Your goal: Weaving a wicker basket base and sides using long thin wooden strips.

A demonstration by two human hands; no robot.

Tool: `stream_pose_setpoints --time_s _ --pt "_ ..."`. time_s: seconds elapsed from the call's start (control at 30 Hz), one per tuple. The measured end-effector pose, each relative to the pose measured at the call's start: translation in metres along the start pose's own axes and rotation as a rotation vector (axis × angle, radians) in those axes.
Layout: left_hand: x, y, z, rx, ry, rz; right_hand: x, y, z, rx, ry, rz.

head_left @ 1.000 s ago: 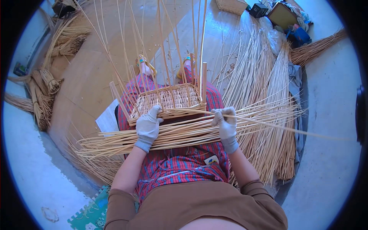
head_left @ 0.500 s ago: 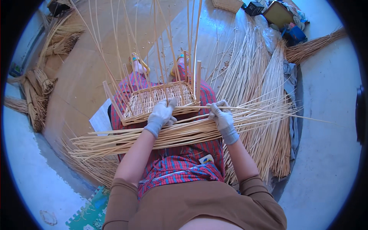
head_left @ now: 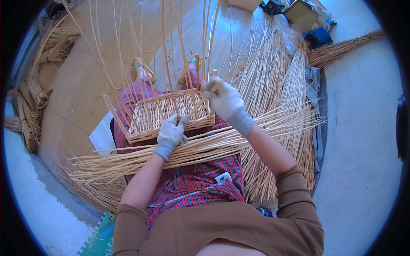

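A half-woven wicker basket [head_left: 145,112] rests on my lap, its woven base facing up and tall pale stakes standing round its edge. My left hand [head_left: 171,134], gloved in white, pinches a willow rod at the near edge of the basket. That rod [head_left: 197,107] runs up to the right, inside the stakes. Raised over the basket's right corner, my gloved right hand [head_left: 226,101] has its fingers closed on the rod; they are slightly blurred. A loose bundle of willow rods [head_left: 115,161] lies across my thighs, under my left hand and the right forearm.
Long pale rods [head_left: 273,85] spread over the floor at the right, beside a grey cloth [head_left: 314,85]. A brown rod bundle [head_left: 346,48], a blue container [head_left: 321,36] and a box lie far right. More bundles [head_left: 32,115] lie left, above a green foam mat [head_left: 100,234].
My right hand has lifted up and left from the basket's near right side, swinging the rod upward. My left hand stays at the near edge. The whole view has shifted slightly.
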State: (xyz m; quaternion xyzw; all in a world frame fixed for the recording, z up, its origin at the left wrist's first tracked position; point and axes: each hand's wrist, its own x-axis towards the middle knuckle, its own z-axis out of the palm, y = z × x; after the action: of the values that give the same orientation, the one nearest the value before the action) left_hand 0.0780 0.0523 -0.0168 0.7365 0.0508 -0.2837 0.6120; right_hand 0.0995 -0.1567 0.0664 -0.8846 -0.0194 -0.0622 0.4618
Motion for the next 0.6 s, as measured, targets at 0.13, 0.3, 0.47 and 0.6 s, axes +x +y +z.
stream_pose_setpoints --time_s 0.13,0.3,0.47,0.6 --pt "0.000 0.007 0.011 -0.017 0.045 -0.065 0.084 -0.003 0.051 -0.277 0.116 -0.403" --pt "0.021 0.000 0.013 -0.011 0.025 -0.105 0.087 -0.001 0.118 0.304 0.353 -0.032" --pt "0.017 -0.008 0.011 -0.220 0.075 -0.079 0.030 -0.018 0.103 0.338 0.629 -0.271" --pt "0.016 0.005 0.012 -0.053 0.090 -0.061 -0.055 0.066 0.062 1.046 0.714 -0.045"
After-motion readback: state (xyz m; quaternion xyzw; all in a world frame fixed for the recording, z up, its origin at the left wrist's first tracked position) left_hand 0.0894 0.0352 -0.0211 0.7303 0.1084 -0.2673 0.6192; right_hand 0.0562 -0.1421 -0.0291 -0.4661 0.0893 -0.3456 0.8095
